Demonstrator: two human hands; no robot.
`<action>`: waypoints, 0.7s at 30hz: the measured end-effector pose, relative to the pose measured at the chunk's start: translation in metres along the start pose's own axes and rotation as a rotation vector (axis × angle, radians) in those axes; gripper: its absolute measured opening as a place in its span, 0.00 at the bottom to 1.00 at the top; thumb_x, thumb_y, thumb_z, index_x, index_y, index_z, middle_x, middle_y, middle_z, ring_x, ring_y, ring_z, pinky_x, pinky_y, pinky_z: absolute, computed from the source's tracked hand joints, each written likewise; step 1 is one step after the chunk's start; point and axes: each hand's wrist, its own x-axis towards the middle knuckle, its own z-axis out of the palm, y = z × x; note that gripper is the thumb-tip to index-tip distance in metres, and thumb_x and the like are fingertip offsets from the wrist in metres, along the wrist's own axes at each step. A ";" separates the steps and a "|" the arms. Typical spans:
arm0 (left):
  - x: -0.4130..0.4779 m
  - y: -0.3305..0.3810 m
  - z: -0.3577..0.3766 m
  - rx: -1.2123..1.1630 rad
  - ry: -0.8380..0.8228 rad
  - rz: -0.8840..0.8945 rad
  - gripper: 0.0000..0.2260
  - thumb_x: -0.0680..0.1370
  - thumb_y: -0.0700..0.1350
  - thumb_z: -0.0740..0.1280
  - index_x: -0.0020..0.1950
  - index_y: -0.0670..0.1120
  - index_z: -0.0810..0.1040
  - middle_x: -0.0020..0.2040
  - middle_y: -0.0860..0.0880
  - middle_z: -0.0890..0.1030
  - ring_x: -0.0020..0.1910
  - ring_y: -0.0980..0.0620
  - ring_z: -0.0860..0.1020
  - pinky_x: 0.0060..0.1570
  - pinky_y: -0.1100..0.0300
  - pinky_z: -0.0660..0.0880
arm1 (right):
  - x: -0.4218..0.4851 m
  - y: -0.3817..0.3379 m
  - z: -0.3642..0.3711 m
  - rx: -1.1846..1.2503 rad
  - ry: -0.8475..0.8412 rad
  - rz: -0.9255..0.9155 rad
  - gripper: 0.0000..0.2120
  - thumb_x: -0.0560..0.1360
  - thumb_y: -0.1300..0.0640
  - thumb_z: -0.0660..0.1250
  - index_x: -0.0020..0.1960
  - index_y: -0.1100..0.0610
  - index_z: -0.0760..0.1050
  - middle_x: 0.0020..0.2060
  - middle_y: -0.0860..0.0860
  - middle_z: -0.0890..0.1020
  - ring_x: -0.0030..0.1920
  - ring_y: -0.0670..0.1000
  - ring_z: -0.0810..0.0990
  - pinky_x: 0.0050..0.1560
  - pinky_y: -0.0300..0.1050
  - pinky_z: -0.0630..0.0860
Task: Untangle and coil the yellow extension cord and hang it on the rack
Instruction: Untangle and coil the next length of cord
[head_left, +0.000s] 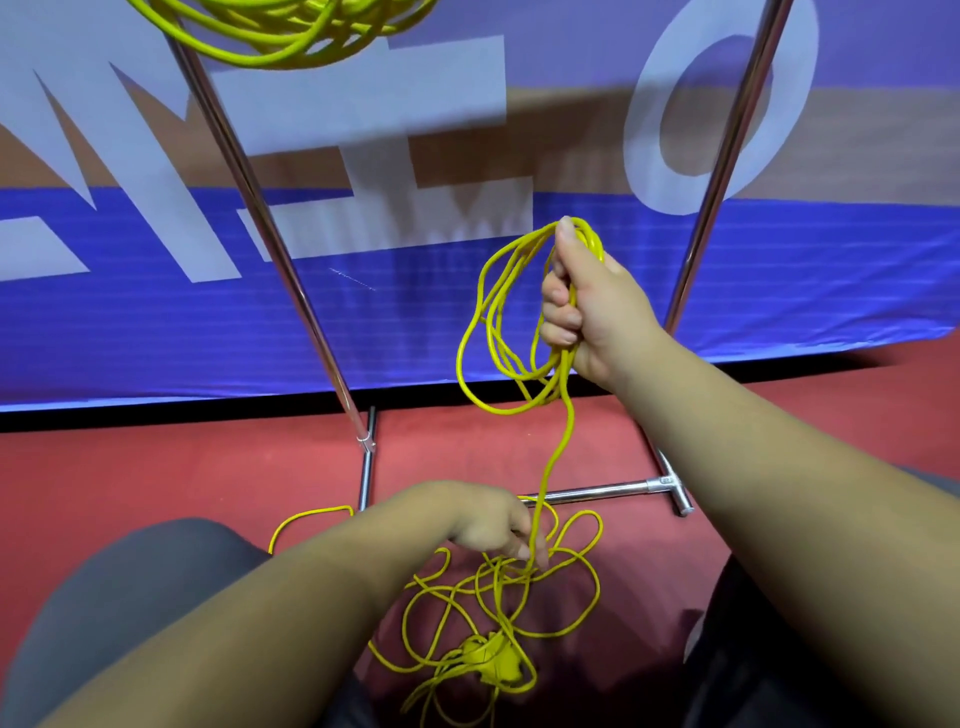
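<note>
Floor and backdrop: a red floor (156, 467) runs to a blue banner (156, 322) with big white letters along its far edge.
Rack: the chrome rack (270, 234) shows two leaning uprights, and its base bar (597, 492) lies on the floor just beyond the tangle. Another yellow bundle (280, 31) already hangs at the top left.
Yellow extension cord (558, 447): gathered loops (498, 312) are held up at centre right. A single strand drops from them to a loose pile (519, 597) on the near floor between the person's knees. The socket end (491, 660) lies in the pile's near part.
Right hand (582, 306): raised, with fingers wrapped firmly round the top of the loops and the thumb upright against them.
Left hand (493, 525): low, just above the pile, with fingers curled round the dropping strand.
Risk, knotting: the pile's turns cross each other many times, so a quick upward pull would likely cinch a crossing into a knot.
Risk, snagging: one turn lies touching or just beside the base bar, and a drawn strand could hook under it or round its right end.
Risk, socket end: it sits under several turns and may drag the pile up with it.
Risk, uneven coil: the held loops differ in length, so the longer ones may slip free.
Open room: bare floor lies left and right of the pile, and there is free air between the uprights for lifting.
Edges: knees hem the pile on both near sides, and the banner closes the far side.
</note>
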 end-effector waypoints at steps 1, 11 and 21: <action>-0.001 -0.001 0.001 -0.025 -0.018 -0.011 0.12 0.84 0.43 0.66 0.67 0.48 0.82 0.56 0.52 0.81 0.55 0.54 0.77 0.65 0.55 0.72 | 0.000 -0.001 -0.001 -0.002 0.009 0.004 0.20 0.82 0.40 0.68 0.41 0.51 0.66 0.30 0.51 0.66 0.24 0.47 0.59 0.24 0.39 0.56; -0.047 -0.004 -0.069 -0.006 0.780 -0.389 0.09 0.77 0.49 0.72 0.44 0.44 0.79 0.39 0.44 0.85 0.41 0.45 0.85 0.44 0.54 0.82 | 0.001 -0.020 -0.016 -0.311 0.031 -0.002 0.17 0.81 0.44 0.72 0.44 0.53 0.70 0.30 0.53 0.68 0.26 0.50 0.57 0.27 0.40 0.55; -0.104 0.018 -0.122 -1.565 0.939 -0.081 0.06 0.83 0.42 0.63 0.50 0.41 0.77 0.31 0.52 0.67 0.25 0.57 0.66 0.31 0.61 0.77 | -0.003 -0.004 -0.011 -0.996 -0.175 -0.078 0.22 0.81 0.41 0.69 0.36 0.55 0.75 0.26 0.53 0.80 0.26 0.53 0.72 0.28 0.44 0.69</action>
